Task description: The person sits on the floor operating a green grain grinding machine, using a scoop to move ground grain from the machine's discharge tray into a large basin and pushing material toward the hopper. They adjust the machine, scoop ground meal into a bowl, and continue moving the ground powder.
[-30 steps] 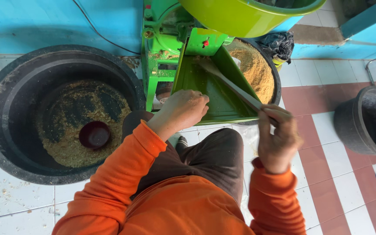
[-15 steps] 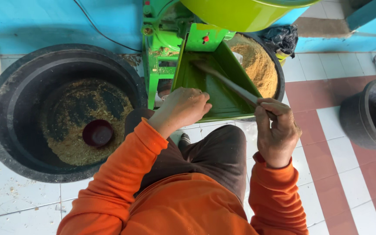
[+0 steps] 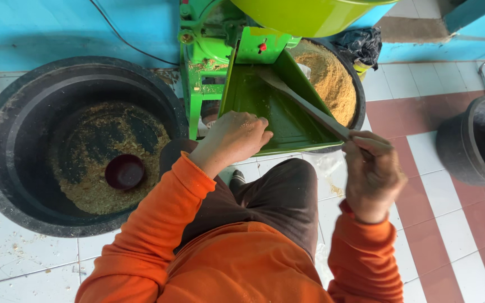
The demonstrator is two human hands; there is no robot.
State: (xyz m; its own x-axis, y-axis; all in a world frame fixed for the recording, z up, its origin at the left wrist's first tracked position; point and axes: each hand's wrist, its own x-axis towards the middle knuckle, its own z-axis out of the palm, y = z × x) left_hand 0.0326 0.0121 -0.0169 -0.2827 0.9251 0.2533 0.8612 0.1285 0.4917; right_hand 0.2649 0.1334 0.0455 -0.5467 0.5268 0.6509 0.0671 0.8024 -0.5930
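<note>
Far left there's a big black tub [image 3: 7, 151] sitting on the white tiled floor [image 3: 23, 264], with a thin layer of tan chaffy grain [image 3: 94, 188] across its bottom and a small dark red bowl [image 3: 124, 171] lying in the middle of it. Just right of the tub stands a bright green machine [image 3: 203, 67] against the blue wall [image 3: 57, 28], and a green metal chute [image 3: 279, 115] slopes down from it toward the person. The left hand [image 3: 234, 137] (orange sleeve, bits of husk stuck to the skin) rests on the lower left edge of that chute, fingers curled together over the rim rather than spread. Behind the chute a second black tub [image 3: 360, 106] is heaped with fine tan meal [image 3: 329, 78]. A long flat wooden stick [image 3: 304, 104] lies diagonally across the chute, its far end up near the machine's outlet and its near end pinched in the right hand [image 3: 371, 171], fingers closed around it just past the chute's lower right corner. A yellow-green hopper [image 3: 310, 14] sits on top of the machine. Far right, a dark bucket [image 3: 458, 148] stands on the red and white tiles.
</note>
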